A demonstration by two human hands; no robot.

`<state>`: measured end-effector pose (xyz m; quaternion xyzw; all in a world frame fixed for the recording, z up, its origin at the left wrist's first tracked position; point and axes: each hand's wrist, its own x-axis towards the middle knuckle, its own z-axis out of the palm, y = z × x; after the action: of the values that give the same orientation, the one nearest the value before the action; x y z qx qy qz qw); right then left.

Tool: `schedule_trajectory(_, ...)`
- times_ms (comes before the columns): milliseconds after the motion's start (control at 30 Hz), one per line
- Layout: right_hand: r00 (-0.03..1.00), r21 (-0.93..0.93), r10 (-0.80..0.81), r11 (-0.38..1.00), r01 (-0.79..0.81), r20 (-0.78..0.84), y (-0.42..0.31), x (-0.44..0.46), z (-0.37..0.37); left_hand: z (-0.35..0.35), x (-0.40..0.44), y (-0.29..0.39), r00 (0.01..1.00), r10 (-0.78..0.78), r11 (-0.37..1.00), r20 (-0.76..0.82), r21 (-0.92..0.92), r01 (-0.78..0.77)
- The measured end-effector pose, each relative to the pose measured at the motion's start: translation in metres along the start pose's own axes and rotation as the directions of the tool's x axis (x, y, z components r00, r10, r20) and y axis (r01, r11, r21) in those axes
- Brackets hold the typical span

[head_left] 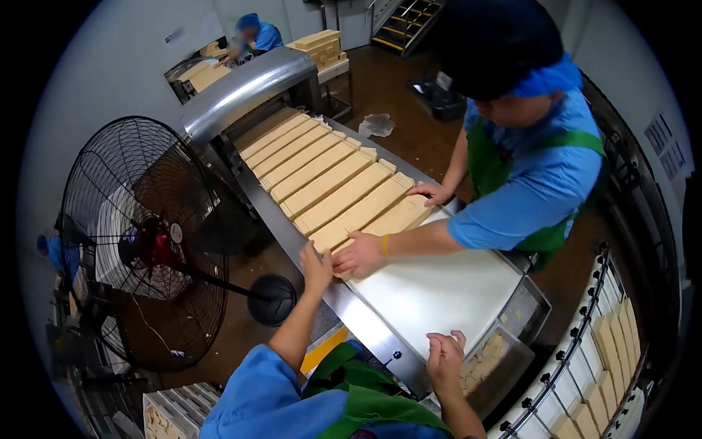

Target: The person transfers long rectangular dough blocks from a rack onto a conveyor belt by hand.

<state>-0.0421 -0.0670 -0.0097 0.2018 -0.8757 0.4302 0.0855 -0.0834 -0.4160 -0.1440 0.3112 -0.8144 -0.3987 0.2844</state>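
My left hand (315, 269) is at the near end of a row of pale beige flat slabs (331, 189), its fingers touching the end of a slab beside the co-worker's hand. The slabs look like layered sheets, and their exact kind does not show. My right hand (444, 362) hovers by the near edge of the white belt (439, 285), fingers loosely bent and apart, with nothing visible in it. Across the belt, a co-worker's two hands (356, 254) press on the last slab (398, 216), one at each end.
A metal-hooded machine (252, 91) spans the conveyor's far end. On the left stands a large black fan (146, 241). A clear bin of beige scraps (493, 366) sits at the conveyor's end. More slabs lie on a curved conveyor (585, 395) at right. Another person (259, 35) works behind.
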Motion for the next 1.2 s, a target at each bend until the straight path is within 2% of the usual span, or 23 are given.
schedule_trajectory(33,0.999,0.005,-0.023,1.0,0.023,0.023,-0.011,0.017,0.01,-0.013,0.023,-0.008,1.0,-0.027,0.977,0.003,0.213,0.026)
schedule_trajectory(67,0.998,0.012,-0.047,0.999,0.046,0.046,-0.015,0.031,0.022,-0.005,0.029,-0.015,0.999,-0.038,0.978,0.007,0.203,0.036)
schedule_trajectory(133,0.989,0.0,-0.138,0.99,0.139,0.055,-0.029,0.062,0.044,0.004,0.047,-0.021,0.967,-0.174,0.943,0.187,0.314,0.109)
schedule_trajectory(167,0.982,-0.014,-0.179,0.984,0.18,0.054,-0.032,0.079,0.057,0.006,0.054,-0.021,0.965,-0.177,0.945,0.193,0.306,0.112)
schedule_trajectory(233,0.972,-0.034,-0.224,0.973,0.226,0.065,-0.03,0.109,0.081,0.011,0.065,-0.016,0.897,-0.216,0.916,0.385,0.397,0.05)
schedule_trajectory(267,0.971,-0.063,-0.196,0.976,0.206,0.138,-0.026,0.122,0.091,0.02,0.063,-0.021,0.911,-0.168,0.913,0.377,0.408,-0.001)
schedule_trajectory(367,0.973,-0.112,-0.205,0.97,0.217,0.107,-0.018,0.167,0.133,0.025,0.057,-0.006,0.925,-0.093,0.924,0.369,0.377,-0.058)
schedule_trajectory(433,0.975,-0.142,-0.137,0.976,0.163,0.175,0.003,0.196,0.165,0.031,0.054,-0.002,0.91,-0.1,0.94,0.403,0.338,-0.046)
schedule_trajectory(500,0.977,-0.338,-0.032,0.935,0.104,0.213,0.03,0.225,0.2,0.029,0.053,0.002,0.906,-0.064,0.946,0.419,0.313,-0.078)
schedule_trajectory(533,0.979,-0.346,-0.023,0.934,0.093,0.201,0.042,0.241,0.218,0.029,0.055,0.0,0.887,-0.07,0.899,0.456,0.415,-0.143)
schedule_trajectory(600,0.963,-0.54,0.201,0.838,-0.075,0.178,0.063,0.272,0.246,0.026,0.056,0.005,0.873,-0.059,0.869,0.484,0.455,-0.193)
schedule_trajectory(633,0.964,-0.54,0.206,0.837,-0.085,0.167,0.065,0.29,0.253,0.026,0.059,0.006,0.864,-0.058,0.833,0.501,0.501,-0.234)
schedule_trajectory(700,0.927,-0.538,0.356,0.807,-0.243,0.116,0.073,0.319,0.265,0.028,0.06,0.002,0.847,-0.05,0.783,0.53,0.547,-0.296)
schedule_trajectory(767,0.922,-0.565,0.375,0.783,-0.262,0.092,0.081,0.344,0.273,0.03,0.062,0.004,0.838,-0.074,0.758,0.541,0.576,-0.305)
schedule_trajectory(833,0.818,-0.585,0.542,0.733,-0.346,0.195,0.075,0.362,0.276,0.03,0.066,0.009,0.821,-0.058,0.735,0.568,0.581,-0.35)
schedule_trajectory(900,0.806,-0.606,0.559,0.715,-0.349,0.195,0.075,0.364,0.28,0.029,0.069,0.015,0.762,-0.231,0.753,0.605,0.607,-0.254)
schedule_trajectory(933,0.799,-0.584,0.571,0.72,-0.376,0.188,0.075,0.363,0.28,0.032,0.067,0.011,0.772,-0.21,0.725,0.599,0.625,-0.288)
schedule_trajectory(967,0.792,-0.562,0.585,0.719,-0.408,0.174,0.076,0.361,0.278,0.033,0.065,0.004,0.767,-0.204,0.736,0.608,0.612,-0.289)
schedule_trajectory(1033,0.737,-0.512,0.663,0.683,-0.521,0.135,0.065,0.356,0.257,0.042,0.056,-0.022,0.806,-0.044,0.761,0.591,0.542,-0.356)
schedule_trajectory(1100,0.686,-0.487,0.726,0.619,-0.616,0.055,0.073,0.339,0.231,0.038,0.054,-0.017,0.771,0.039,0.869,0.635,0.36,-0.34)
schedule_trajectory(1167,0.596,-0.445,0.802,0.549,-0.707,0.042,0.076,0.311,0.182,0.035,0.049,0.017,0.652,-0.053,0.96,0.756,0.218,-0.175)
schedule_trajectory(1200,0.542,-0.423,0.84,0.485,-0.766,-0.017,0.079,0.295,0.156,0.037,0.039,0.032,0.587,0.006,0.96,0.809,0.161,-0.23)
